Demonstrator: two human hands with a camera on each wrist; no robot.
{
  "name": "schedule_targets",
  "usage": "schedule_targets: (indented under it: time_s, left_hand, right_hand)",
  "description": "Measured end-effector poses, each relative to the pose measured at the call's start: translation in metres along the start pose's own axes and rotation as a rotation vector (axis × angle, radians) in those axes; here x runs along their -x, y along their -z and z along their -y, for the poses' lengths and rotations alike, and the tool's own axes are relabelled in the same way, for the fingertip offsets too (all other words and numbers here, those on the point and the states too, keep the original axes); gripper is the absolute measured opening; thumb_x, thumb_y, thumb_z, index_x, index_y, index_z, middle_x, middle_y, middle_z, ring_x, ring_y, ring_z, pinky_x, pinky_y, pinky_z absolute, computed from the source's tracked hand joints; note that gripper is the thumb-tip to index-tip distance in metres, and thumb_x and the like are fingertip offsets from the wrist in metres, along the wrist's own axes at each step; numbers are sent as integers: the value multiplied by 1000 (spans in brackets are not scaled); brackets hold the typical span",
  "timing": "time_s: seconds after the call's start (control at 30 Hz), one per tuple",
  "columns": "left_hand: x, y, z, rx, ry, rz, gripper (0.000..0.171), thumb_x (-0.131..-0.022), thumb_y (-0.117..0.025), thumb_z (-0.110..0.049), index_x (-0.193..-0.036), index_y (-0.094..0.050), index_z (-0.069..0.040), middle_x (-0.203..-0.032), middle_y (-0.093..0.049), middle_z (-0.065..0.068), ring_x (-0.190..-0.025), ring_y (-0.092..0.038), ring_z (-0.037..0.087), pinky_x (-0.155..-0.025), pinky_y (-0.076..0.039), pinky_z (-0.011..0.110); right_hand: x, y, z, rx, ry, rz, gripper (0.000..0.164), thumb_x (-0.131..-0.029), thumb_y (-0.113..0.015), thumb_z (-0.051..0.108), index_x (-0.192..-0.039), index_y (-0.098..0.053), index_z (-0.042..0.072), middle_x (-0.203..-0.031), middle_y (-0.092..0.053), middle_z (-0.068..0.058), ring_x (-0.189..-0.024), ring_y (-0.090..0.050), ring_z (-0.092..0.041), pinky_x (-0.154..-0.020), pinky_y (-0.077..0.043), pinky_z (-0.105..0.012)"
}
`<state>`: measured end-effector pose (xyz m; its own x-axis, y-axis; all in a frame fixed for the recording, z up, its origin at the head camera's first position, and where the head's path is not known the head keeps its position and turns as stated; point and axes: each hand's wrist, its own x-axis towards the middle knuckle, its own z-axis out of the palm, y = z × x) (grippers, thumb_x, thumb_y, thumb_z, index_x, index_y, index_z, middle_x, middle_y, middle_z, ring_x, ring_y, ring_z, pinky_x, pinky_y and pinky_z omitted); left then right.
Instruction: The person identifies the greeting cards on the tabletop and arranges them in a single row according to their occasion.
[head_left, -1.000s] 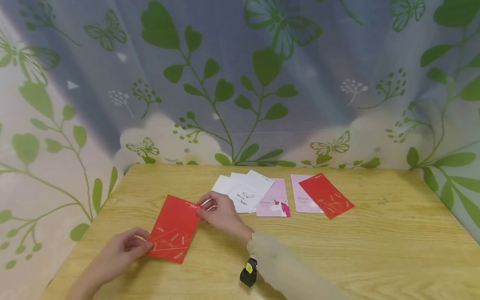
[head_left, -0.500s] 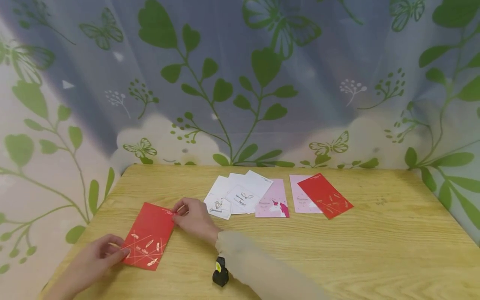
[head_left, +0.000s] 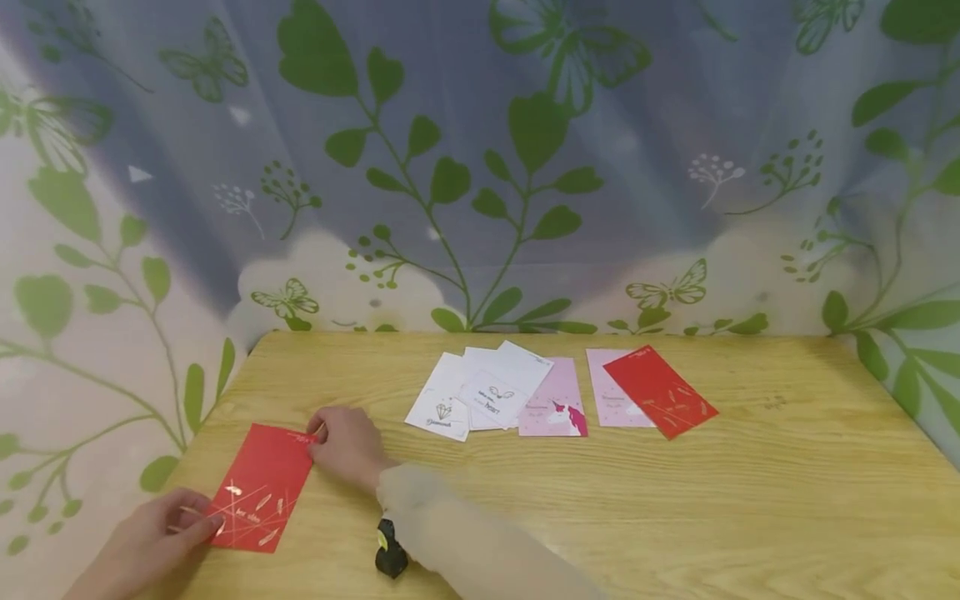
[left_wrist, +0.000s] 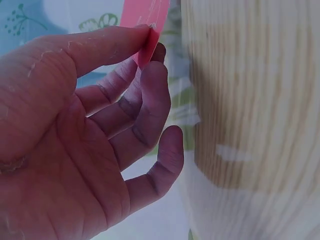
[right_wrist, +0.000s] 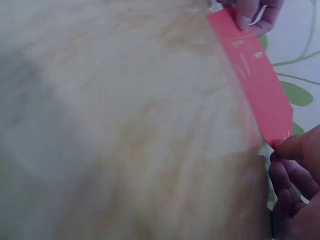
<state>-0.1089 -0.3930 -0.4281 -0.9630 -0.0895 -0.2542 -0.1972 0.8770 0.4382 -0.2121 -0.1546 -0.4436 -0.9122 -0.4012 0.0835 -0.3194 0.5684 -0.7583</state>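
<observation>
The left hand (head_left: 153,533) pinches the near left corner and the right hand (head_left: 348,450) the far right corner of a red card (head_left: 262,479) with gold feathers and crossing lines, at the table's (head_left: 600,508) left side, while only the head view shows white cards (head_left: 442,396), pink cards (head_left: 553,387) and a second red card (head_left: 660,392) farther right.

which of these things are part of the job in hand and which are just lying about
In hand:
red card, pinched by left hand and right hand

Lying on the table, apparently not in use:
white cards
pink unicorn card
second red card
pink card partly beneath it
</observation>
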Motion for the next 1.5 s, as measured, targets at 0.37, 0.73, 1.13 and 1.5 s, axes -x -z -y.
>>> schedule_targets:
  time_s: [0.37, 0.73, 1.13, 1.5]
  left_hand:
    - [0, -6, 30, 21, 135, 81, 53, -91, -75, -42, -111, -62, 5, -87, -69, -1, -79, -58, 15, -69, -46, 30]
    - [0, -1, 22, 12, 124, 56, 44, -92, -75, -39, -105, -65, 2, -82, -67, -2, -76, -57, 15, -68, -42, 30]
    - [-2, 5, 17, -18, 100, 49, 44, -90, -75, -33, -110, -64, 4, -86, -70, -2, -77, -59, 13, -70, -42, 31]
    - [-10, 3, 6, -82, 120, 94, 36, -91, -73, -24, -110, -60, 5, -86, -68, 5, -77, -59, 18, -69, -43, 32]
  right_hand:
    - [3, -19, 12, 267, 0, 12, 6, -91, -75, 29, -96, -72, 30, -70, -56, 20, -64, -49, 3, -59, -36, -21]
    - [-4, -16, 16, 310, -21, 14, 5, -91, -74, 28, -96, -73, 30, -69, -56, 19, -65, -50, 2, -57, -37, -22]
    - [-3, -9, 15, 295, -26, 23, 9, -93, -70, 22, -101, -71, 26, -87, -68, 16, -71, -55, 1, -57, -41, -21]
    - [12, 28, 1, 267, 94, 165, 26, -88, -71, 21, -113, -72, 17, -106, -69, 8, -87, -56, -1, -72, -45, -14]
